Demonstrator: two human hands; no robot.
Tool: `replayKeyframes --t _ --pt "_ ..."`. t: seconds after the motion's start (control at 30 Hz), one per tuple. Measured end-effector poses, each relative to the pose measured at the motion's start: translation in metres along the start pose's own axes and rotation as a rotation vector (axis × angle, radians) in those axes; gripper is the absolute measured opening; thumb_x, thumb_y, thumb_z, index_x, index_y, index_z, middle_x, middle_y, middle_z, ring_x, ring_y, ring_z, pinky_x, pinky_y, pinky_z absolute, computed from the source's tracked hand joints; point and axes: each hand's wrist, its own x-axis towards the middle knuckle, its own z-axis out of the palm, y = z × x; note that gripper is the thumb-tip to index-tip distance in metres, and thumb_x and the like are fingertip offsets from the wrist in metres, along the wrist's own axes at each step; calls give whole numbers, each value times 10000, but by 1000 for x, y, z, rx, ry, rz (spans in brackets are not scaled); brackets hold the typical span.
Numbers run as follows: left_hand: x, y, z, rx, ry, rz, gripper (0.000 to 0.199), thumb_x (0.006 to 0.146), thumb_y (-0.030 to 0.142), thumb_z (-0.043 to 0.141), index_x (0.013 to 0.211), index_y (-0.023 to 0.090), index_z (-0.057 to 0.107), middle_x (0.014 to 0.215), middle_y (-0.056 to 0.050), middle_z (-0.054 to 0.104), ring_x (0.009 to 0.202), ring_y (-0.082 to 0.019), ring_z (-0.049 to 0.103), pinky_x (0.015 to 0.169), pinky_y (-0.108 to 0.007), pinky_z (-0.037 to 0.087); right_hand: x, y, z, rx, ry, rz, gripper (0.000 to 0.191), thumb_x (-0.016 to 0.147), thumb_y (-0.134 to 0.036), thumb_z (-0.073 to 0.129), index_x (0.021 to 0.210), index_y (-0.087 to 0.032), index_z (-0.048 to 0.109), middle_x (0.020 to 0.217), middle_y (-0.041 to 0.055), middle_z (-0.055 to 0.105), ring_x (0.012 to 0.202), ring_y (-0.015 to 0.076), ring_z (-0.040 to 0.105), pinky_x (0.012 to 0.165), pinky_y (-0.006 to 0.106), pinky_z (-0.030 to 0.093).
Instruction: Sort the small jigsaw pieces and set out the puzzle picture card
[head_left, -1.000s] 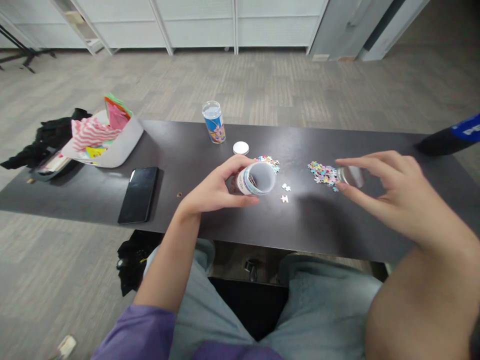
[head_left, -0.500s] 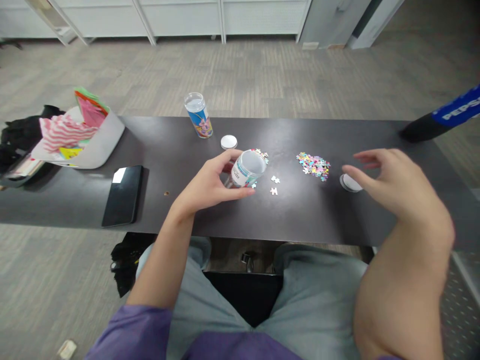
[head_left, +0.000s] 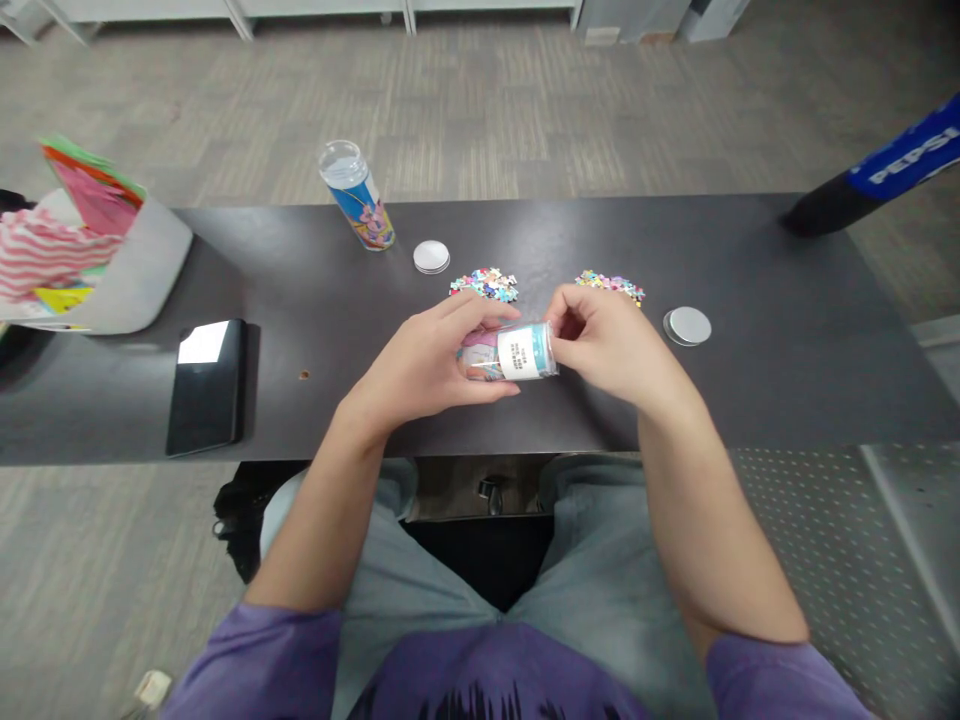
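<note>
A clear jar (head_left: 517, 353) with a white label lies sideways in my left hand (head_left: 427, 362), whose fingers and thumb wrap its left end. At the jar's right end, my right hand (head_left: 611, 345) is closed, its fingertips pinched at the mouth; what they hold, if anything, is hidden. Beyond the jar is a pile of small puzzle pieces (head_left: 487, 284). A second pile (head_left: 611, 284) is partly covered by my right hand. One white lid (head_left: 432, 257) rests near the back, another (head_left: 688, 326) to the right of my right hand.
A tall clear jar (head_left: 361, 205) with a blue picture stands at the back edge. At the left are a black tablet (head_left: 207, 388) and a white bin (head_left: 154, 270) of colourful cloths and packets. A blue and black Pepsi-marked object (head_left: 877, 175) stands at the right on the dark table (head_left: 787, 340).
My right hand has moved left from beside the right lid to the jar's mouth. The jar has tipped over onto its side in my left hand, and the view has shifted.
</note>
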Motion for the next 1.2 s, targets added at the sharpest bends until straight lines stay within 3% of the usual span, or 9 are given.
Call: replayKeyframes --t 0.13,0.3,0.43,0.6,0.8,1.03,1.2 --pt "1 2 -1 8 20 -9 557 915 466 1152 1379 310 886 1327 -59 902 1127 -323 876 1060 -479 768 -3 -4 -1 15 12 10 281 891 -291 906 819 -343 638 787 -19 747 717 243 680 689 391 534" --pt "2 2 -2 42 37 50 572 906 399 1157 1388 276 874 1290 -50 896 1078 -292 863 961 -424 697 -8 -15 -2 69 22 14 137 926 -293 762 839 -304 657 793 -35 771 730 169 657 723 321 474" --pt "1 2 -4 64 23 36 519 922 365 1119 1369 275 870 1255 -38 889 1059 -275 846 942 -401 666 -5 -10 -2 79 27 -47 146 894 -345 781 818 -282 673 744 -24 758 675 168 627 660 328 440" --pt "1 1 -6 96 37 10 518 924 400 1104 1371 274 873 1259 -44 887 1087 -287 841 967 -408 672 -3 -2 -4 58 71 -69 82 887 -245 840 856 -255 765 773 1 775 714 195 658 690 348 462" --pt "1 -5 -7 79 36 -26 543 914 481 1128 1353 283 876 1309 -64 898 1110 -304 845 1024 -433 699 -6 -3 -6 21 152 -93 196 889 -195 890 830 -266 717 772 -13 765 693 179 612 685 346 428" --pt "-2 -8 -16 41 50 -31 567 962 501 1120 1434 296 882 1382 -73 897 1144 -295 854 1107 -439 703 -7 5 -27 253 141 -76 513 951 -611 1147 898 -288 753 797 1 750 715 206 652 688 368 515" --pt "-4 -9 -22 107 55 -9 531 988 491 1077 1443 293 889 1358 -68 882 1184 -295 838 1118 -424 693 -12 6 -46 363 168 -134 537 915 -576 1234 930 -265 796 754 -9 744 691 160 658 655 315 498"
